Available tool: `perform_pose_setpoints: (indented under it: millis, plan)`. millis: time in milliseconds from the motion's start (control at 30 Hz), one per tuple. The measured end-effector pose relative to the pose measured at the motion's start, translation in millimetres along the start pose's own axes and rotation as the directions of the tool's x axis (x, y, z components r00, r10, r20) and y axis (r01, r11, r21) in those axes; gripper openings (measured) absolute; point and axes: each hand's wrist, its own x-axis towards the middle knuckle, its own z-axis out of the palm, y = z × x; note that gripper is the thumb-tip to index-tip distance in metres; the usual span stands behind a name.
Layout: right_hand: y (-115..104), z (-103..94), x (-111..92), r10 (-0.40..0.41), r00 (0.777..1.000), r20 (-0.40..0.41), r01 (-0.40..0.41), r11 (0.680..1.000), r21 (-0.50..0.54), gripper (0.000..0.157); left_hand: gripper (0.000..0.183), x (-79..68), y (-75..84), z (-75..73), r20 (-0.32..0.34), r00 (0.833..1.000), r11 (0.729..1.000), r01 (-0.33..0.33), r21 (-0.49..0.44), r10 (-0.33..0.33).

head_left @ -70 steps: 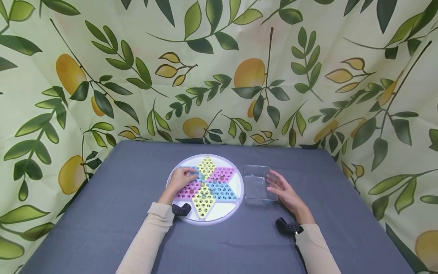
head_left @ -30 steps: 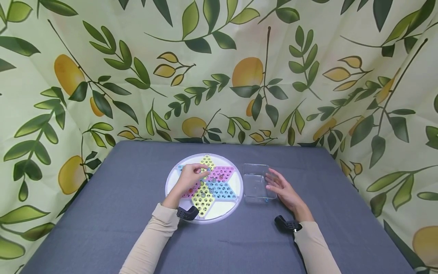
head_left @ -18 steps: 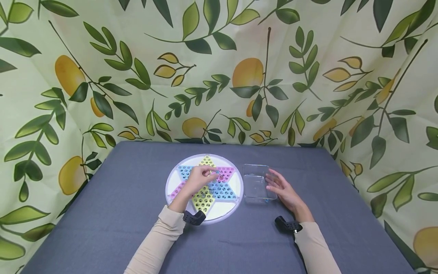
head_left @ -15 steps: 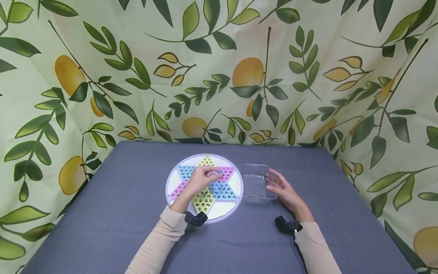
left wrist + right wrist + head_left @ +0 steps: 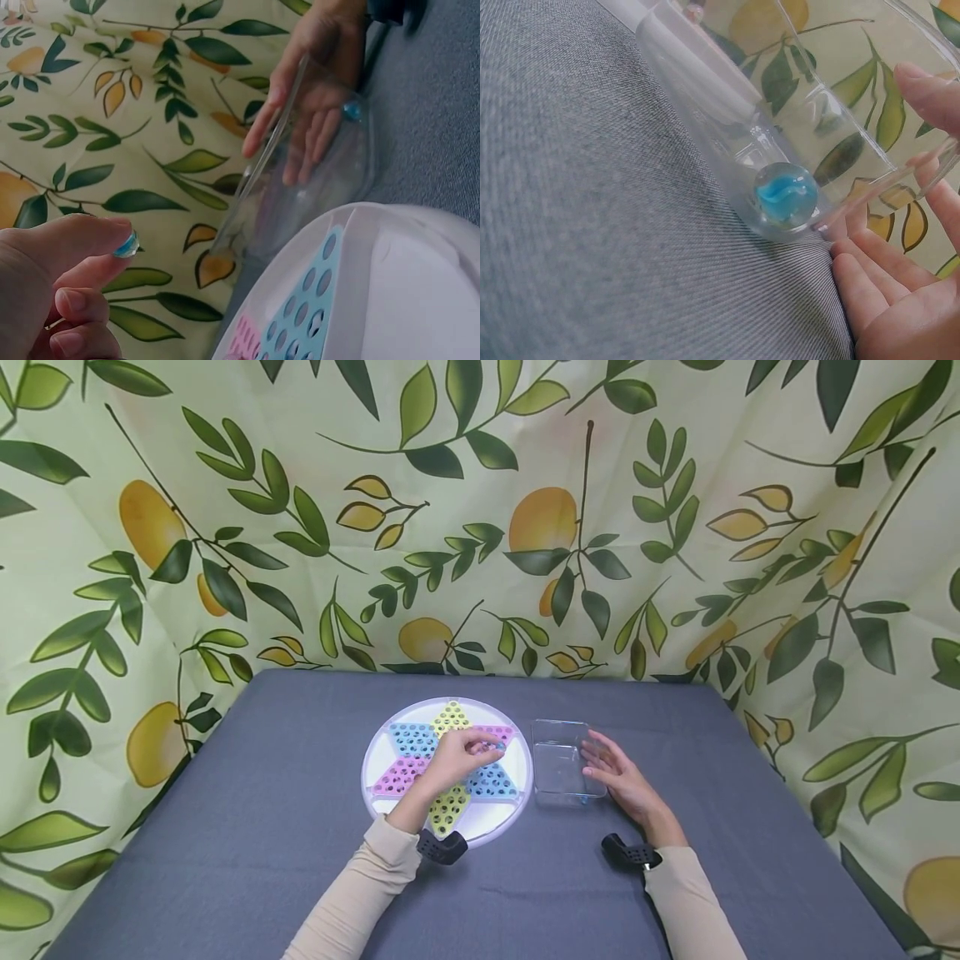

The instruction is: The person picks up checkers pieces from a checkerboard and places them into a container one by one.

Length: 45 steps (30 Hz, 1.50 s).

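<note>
Between thumb and index finger my left hand (image 5: 456, 760) pinches a clear glass marble with blue inside (image 5: 129, 246), held above the right half of a round Chinese checkers board (image 5: 491, 822). The hand hides the board's middle. Just right of the board stands a clear rectangular container (image 5: 558, 764). My right hand (image 5: 624, 779) rests at the container's right side, fingers loosely extended along its wall. In the right wrist view another blue-swirled marble (image 5: 786, 195) lies inside, in a bottom corner.
The board's star has yellow, pink and blue points (image 5: 489, 781) full of holes. Under everything lies a grey-blue cloth (image 5: 525, 893). Behind the table hangs a leaf-and-fruit patterned curtain (image 5: 480, 593). Black cameras are strapped on both wrists.
My left hand has risen from the board's left blue area and moved right across it, carrying the pinched marble toward the container. My right hand has stayed beside the container.
</note>
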Motion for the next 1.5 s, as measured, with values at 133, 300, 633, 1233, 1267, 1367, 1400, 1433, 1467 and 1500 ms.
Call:
perform_pose_setpoints:
  millis: [133,300,633,1233,1267,1367,1400,1433,1467,1500]
  plan:
    - [0,0.2,0,-0.001,1.000,0.001,0.001,1.000,0.008,0.077,0.027,0.3,1.7,5.9,0.015,1.000,1.000,-0.018,0.018,0.018]
    - [0,0.5,1,0.004,1.000,-0.004,-0.004,1.000,-0.010,0.077,0.025,0.6,2.2,14.7,0.027,0.998,0.997,-0.061,0.049,0.060]
    - [1,1.8,1,-0.025,1.000,0.001,0.025,0.999,0.033,0.077,0.024,-1.1,5.1,30.5,0.075,0.987,0.988,-0.147,0.043,0.143]
    - [-1,2.0,1,-0.014,1.000,-0.011,0.014,1.000,0.020,0.077,0.025,-1.8,5.0,52.5,0.111,0.975,0.978,-0.202,0.059,0.195]
    - [-1,2.1,1,-0.014,1.000,-0.012,0.014,1.000,0.017,0.077,0.025,-1.9,5.4,53.2,0.111,0.974,0.977,-0.204,0.062,0.197]
    - [0,1.8,1,-0.015,1.000,-0.013,0.015,1.000,0.006,0.077,0.024,-2.4,5.7,55.2,0.112,0.976,0.978,-0.195,0.069,0.187]
    - [0,1.8,1,-0.017,1.000,-0.013,0.017,1.000,0.005,0.076,0.024,-2.4,5.6,55.8,0.112,0.978,0.980,-0.187,0.070,0.178]
    - [0,1.6,1,-0.018,1.000,-0.014,0.018,1.000,0.003,0.076,0.023,-2.5,5.6,56.3,0.113,0.979,0.981,-0.181,0.071,0.172]
    - [0,1.6,1,-0.019,1.000,-0.013,0.019,1.000,0.002,0.076,0.023,-2.4,5.2,56.9,0.115,0.980,0.983,-0.171,0.073,0.162]
    - [0,1.6,1,-0.020,1.000,-0.012,0.020,1.000,0.002,0.076,0.023,-2.3,4.9,57.4,0.116,0.981,0.984,-0.164,0.074,0.155]
